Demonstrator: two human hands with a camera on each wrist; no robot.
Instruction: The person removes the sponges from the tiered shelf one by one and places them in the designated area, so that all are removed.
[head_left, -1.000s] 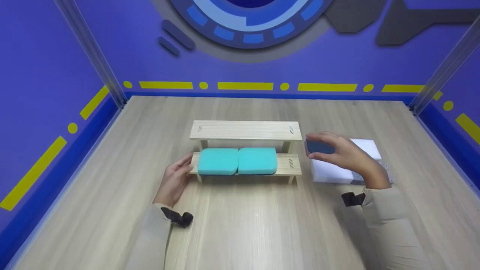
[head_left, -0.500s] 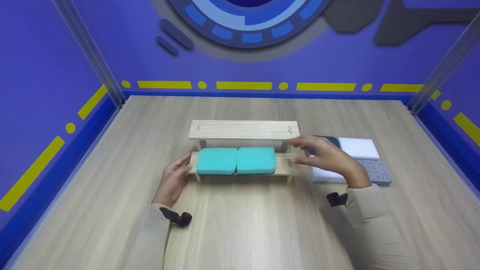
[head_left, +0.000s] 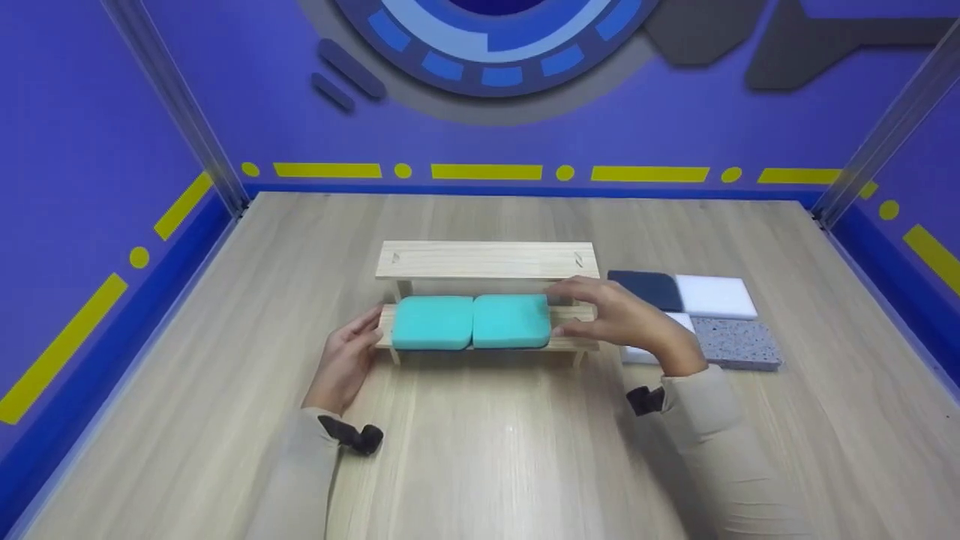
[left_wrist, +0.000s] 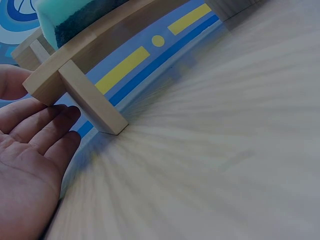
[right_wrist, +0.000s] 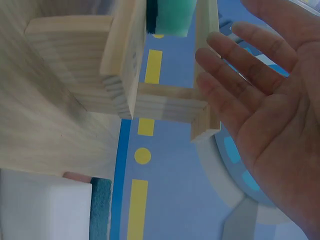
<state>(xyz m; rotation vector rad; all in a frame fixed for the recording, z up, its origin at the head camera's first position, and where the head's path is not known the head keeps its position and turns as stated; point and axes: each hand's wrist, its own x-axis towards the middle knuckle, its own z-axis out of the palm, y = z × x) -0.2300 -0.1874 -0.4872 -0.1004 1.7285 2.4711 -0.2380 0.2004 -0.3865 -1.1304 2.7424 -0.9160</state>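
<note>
A two-step wooden rack [head_left: 487,260] stands mid-table. Two teal scouring sponges lie side by side on its lower step, the left sponge [head_left: 433,322] and the right sponge [head_left: 511,321]; a dark scouring layer shows underneath in the left wrist view. My left hand [head_left: 346,364] grips the left end of the lower step, with the thumb [left_wrist: 12,81] at the board's end and fingers below it. My right hand [head_left: 626,319] hovers over the step's right end, fingers spread, their tips close to the right sponge. Whether they touch it, I cannot tell.
Right of the rack lie a dark block [head_left: 645,290], a white block [head_left: 716,297], a speckled grey block [head_left: 739,343] and another white block [head_left: 637,355], partly hidden by my right hand. Blue walls [head_left: 487,142] enclose the table's back and sides.
My right hand has moved left, from over the dark block to the right sponge's edge, uncovering the blocks. My left hand has stayed at the rack's left end.
</note>
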